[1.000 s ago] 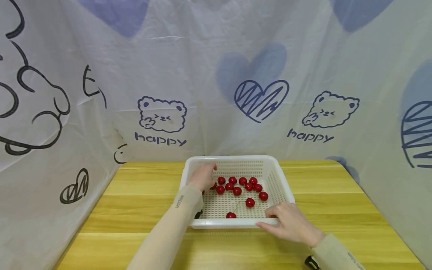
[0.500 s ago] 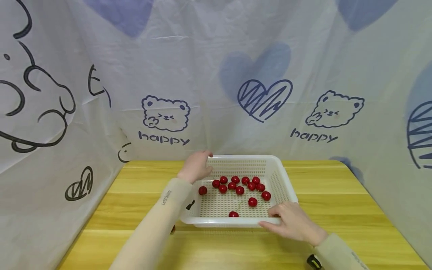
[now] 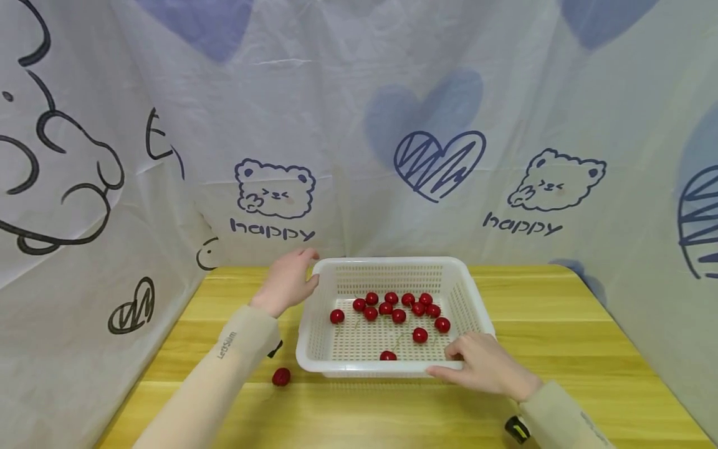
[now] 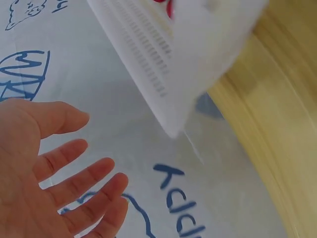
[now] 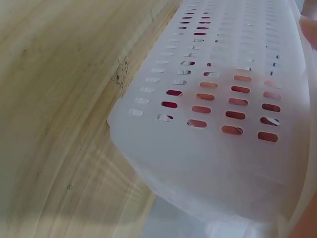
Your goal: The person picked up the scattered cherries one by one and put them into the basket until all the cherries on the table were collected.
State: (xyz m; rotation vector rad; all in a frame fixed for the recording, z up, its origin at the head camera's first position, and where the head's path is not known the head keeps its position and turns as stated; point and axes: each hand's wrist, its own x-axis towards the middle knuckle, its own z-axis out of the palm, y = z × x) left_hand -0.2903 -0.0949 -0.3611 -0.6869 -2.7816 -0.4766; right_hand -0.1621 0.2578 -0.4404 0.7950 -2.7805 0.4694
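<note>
A white plastic basket [image 3: 387, 262] with slotted walls stands on the table. Several red cherries [image 3: 399, 316], some with thin green stems, lie on its floor. My left hand [image 3: 286, 280] is just outside the basket's far left corner. In the left wrist view, that hand's fingers [image 4: 94, 171] are spread and relaxed, holding nothing, apart from the basket's corner [image 4: 171, 119]. At the front right corner, my right hand [image 3: 485, 368] grips the rim, fingers inside and thumb on the outer side. Through the slots of the basket wall [image 5: 198, 158], the right wrist view shows those fingers.
A lone red fruit [image 3: 282, 376], about cherry-sized, lies on the table left of the basket's front corner. The wooden table [image 3: 370, 415] meets a hanging cloth [image 3: 348, 206] with printed bears and hearts at its back and both sides.
My left hand has moved left, from inside the basket over its left rim to outside it. The lone red fruit has come into view from behind the sleeve. My right hand keeps its grip.
</note>
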